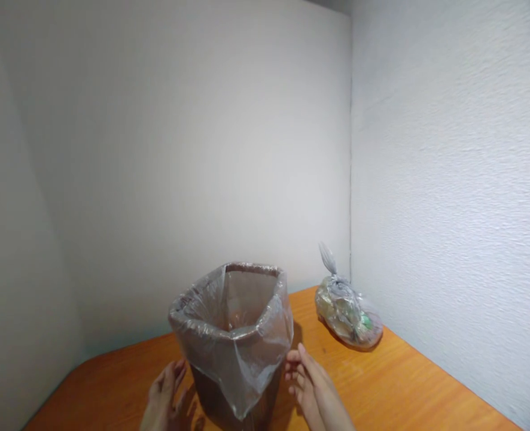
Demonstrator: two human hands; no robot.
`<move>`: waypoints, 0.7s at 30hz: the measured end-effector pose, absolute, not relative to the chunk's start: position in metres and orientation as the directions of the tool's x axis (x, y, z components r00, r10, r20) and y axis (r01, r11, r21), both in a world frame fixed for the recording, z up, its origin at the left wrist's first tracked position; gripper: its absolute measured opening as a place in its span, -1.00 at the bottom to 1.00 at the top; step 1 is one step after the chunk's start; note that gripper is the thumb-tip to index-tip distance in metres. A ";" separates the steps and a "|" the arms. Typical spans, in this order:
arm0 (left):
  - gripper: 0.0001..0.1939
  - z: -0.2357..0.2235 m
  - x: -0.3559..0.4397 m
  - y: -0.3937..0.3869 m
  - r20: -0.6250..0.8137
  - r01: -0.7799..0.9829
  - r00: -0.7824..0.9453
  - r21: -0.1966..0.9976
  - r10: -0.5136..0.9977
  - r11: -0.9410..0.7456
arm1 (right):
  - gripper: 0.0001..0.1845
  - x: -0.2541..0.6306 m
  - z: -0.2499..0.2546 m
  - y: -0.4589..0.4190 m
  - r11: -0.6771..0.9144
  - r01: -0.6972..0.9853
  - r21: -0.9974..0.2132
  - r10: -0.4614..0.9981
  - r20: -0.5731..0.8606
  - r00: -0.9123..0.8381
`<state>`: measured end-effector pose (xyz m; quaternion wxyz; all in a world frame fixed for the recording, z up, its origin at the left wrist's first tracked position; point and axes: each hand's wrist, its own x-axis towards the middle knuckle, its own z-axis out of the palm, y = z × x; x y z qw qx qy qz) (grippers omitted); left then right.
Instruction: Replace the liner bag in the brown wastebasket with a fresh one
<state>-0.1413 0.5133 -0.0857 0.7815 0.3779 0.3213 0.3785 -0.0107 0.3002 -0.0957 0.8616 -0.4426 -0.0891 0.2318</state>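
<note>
A dark brown trash bin (215, 398) stands upright on the wooden table. A clear plastic bin liner (247, 362) lines it, folded over the rim and hanging down outside, with a pointed corner at the front. My left hand (165, 392) is beside the bin's left side, fingers apart and slightly curled, holding nothing. On the other side, my right hand (307, 380) is open near the liner's hanging edge, its fingers loosely bent. Whether its fingertips touch the plastic, I cannot tell.
A knotted clear plastic bag of trash (348, 314) sits at the back right of the orange-brown table (390, 389), close to the right wall (448, 197). A pale wall (193, 149) rises behind the bin. The table's left edge slants away at lower left.
</note>
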 end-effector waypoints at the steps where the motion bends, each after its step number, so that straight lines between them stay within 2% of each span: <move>1: -0.71 -0.081 -0.144 0.510 -0.266 -0.334 0.507 0.816 0.820 0.472 | -0.38 -0.015 -0.095 0.301 0.459 -0.318 -0.829 0.508 -0.049 0.860; 4: -0.62 -0.074 -0.151 0.499 -0.378 -0.260 0.583 0.752 0.719 0.606 | -0.28 -0.031 -0.096 0.307 0.365 -0.306 -0.880 0.591 -0.035 0.806; 8: -0.61 -0.076 -0.154 0.491 -0.243 -0.263 0.738 0.756 0.630 0.600 | -0.41 -0.049 -0.099 0.318 0.421 -0.252 -0.872 0.638 0.087 0.765; 11: -0.54 -0.084 -0.153 0.494 -0.198 -0.313 0.738 0.746 0.645 0.587 | -0.47 -0.052 -0.099 0.321 0.459 -0.253 -0.852 0.642 0.121 0.757; 17: -0.47 -0.102 -0.156 0.509 -0.187 -0.315 0.725 0.766 0.663 0.560 | -0.50 -0.033 -0.110 0.310 0.473 -0.285 -0.834 0.553 0.029 0.832; 21: -0.50 -0.102 -0.159 0.524 -0.141 -0.343 0.628 0.833 0.766 0.434 | -0.46 -0.035 -0.114 0.304 0.362 -0.057 -0.930 0.413 0.105 0.905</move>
